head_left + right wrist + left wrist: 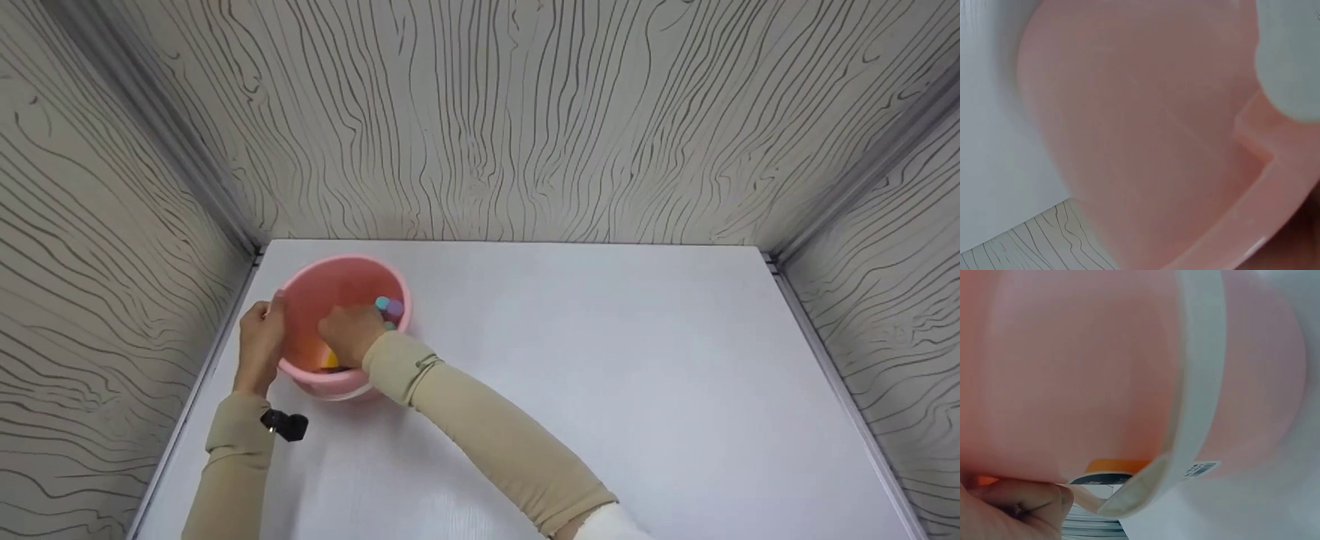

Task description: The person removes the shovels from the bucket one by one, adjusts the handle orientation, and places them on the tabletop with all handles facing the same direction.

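Note:
A pink bucket (319, 294) stands at the left of the white table, tilted slightly toward the person. Its rim is gripped on the left side by the left hand (260, 341), whose curled fingers also show in the left wrist view beside the bucket wall (1084, 371). Down inside the bucket is the right hand (351, 334); its fingertips are hidden. Next to it, light blue and purple round-ended items (388, 304) stick up near the right wall. Something yellow (331, 360) lies below the hand. The right wrist view holds mostly the bucket's outer wall (1145, 112).
A white handle (1204, 371) hangs down along the bucket's outside, near a small barcode label (1203, 469). The white tabletop (600, 360) stretches to the right. Wood-grain panels (487, 120) enclose the table at the back and sides.

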### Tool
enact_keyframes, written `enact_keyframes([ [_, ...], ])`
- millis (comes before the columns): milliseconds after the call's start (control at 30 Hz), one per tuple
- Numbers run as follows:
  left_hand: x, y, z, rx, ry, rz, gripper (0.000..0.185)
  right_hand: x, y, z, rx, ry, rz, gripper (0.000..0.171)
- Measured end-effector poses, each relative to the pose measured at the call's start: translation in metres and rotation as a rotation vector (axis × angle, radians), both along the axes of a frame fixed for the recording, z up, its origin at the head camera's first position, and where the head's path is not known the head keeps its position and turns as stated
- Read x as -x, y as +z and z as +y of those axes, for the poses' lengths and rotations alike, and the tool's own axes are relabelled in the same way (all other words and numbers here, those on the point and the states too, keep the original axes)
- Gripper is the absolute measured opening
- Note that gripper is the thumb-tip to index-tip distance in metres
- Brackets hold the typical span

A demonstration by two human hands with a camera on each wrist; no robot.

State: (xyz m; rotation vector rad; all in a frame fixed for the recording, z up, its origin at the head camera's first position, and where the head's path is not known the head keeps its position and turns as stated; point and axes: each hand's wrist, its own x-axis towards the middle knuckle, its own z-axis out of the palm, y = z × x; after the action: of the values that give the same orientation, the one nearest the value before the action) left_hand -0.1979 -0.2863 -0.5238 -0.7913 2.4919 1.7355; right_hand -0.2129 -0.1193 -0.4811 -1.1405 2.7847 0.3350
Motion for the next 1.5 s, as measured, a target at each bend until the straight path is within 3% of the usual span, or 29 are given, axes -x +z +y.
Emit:
enact_keyframes([
  [267, 0.002, -0.002, 0.003, -0.001, -0.009, -0.005, 0.057, 0.005, -0.014, -0.005, -0.019, -0.039, 0.014, 0.018],
  [500, 0.000, -0.003, 0.000, -0.020, 0.046, 0.030, 0.053, 0.002, -0.024, -0.015, -0.100, -0.045, 0.097, 0.021],
  [733, -0.004, -0.004, 0.001, 0.059, 0.088, 0.036, 0.050, -0.001, -0.019, -0.015, -0.106, 0.010, 0.133, 0.012],
  [1000, 0.002, -0.001, 0.004, 0.075, 0.072, 0.015, 0.050, 0.008, -0.010, -0.008, -0.067, -0.001, 0.114, 0.031],
  [1133, 0.001, -0.002, 0.003, 0.073, 0.072, 0.013, 0.050, 0.008, -0.010, -0.007, -0.064, -0.007, 0.133, 0.031],
  [1500, 0.001, -0.002, 0.005, 0.080, 0.067, 0.023, 0.050, -0.001, 0.001, -0.015, -0.309, -0.040, 0.150, 0.030],
])
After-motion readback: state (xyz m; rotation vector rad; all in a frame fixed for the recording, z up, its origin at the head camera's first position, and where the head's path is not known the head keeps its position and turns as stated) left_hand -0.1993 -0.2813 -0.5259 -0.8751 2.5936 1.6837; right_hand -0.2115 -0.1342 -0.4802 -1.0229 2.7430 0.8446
